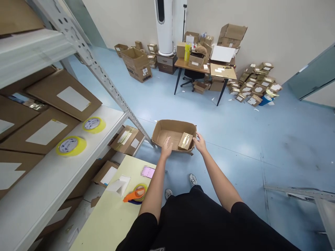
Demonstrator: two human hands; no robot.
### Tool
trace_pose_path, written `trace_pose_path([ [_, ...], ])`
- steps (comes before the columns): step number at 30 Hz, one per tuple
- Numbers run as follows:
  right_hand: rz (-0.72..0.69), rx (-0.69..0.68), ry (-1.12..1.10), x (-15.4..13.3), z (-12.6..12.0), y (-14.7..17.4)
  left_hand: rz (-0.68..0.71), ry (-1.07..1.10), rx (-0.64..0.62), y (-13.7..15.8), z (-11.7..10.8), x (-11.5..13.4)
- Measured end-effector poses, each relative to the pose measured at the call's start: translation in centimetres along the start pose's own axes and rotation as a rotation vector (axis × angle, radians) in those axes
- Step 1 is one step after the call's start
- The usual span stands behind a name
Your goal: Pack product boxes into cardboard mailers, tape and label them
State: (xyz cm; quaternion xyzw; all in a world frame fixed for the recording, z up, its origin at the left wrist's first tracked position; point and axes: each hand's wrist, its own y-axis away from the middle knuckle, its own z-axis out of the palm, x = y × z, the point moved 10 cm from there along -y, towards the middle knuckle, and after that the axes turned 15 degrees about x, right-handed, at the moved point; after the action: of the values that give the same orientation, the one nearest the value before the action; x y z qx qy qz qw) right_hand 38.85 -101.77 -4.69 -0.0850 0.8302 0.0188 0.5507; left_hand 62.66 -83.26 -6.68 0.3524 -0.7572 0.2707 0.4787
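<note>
Though already lying inside the open carton (174,125), near its right end: small parcel (184,142)
Carton: loaded with one parcel, judging from here; top not closed
Left hand (166,148): above carton's near side, fingers apart
Right hand (200,143): at carton's right wall, fingers curved; cannot tell whether gripping
Parcel label (186,138): too small to read
Tape rolls (71,145), left of carton: printed cores, illegible

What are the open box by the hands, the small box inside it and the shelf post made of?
Open box: most likely cardboard, matte, given its plain brown, thin walls with ragged edges.
Small box: probably cardboard too; brown, with shiny patches that suggest tape.
Shelf post: likely metal, pale grey with slight sheen, judging by its punched slots; whether painted, I cannot tell.
</note>
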Motion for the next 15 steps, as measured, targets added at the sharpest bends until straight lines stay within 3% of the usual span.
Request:
trace_pose_path([
  [5, -0.091, -0.041, 0.078, 3.5, -0.4, -4.8, 0.050, -0.153, 0.021, -0.2, 4.5, 0.4],
  [9, -0.179, -0.078, 0.194, 8.9, 0.3, -8.3, 0.083, -0.306, -0.036, -0.6, 10.6, -1.4],
  [12, -0.194, -0.140, 0.328, 15.9, 2.5, -9.8, 0.080, -0.428, -0.155, -0.8, 16.5, -5.8],
  [15, -0.169, -0.282, 0.496, 25.3, 6.7, -9.5, 0.026, -0.571, -0.321, -0.3, 22.4, -13.6],
])
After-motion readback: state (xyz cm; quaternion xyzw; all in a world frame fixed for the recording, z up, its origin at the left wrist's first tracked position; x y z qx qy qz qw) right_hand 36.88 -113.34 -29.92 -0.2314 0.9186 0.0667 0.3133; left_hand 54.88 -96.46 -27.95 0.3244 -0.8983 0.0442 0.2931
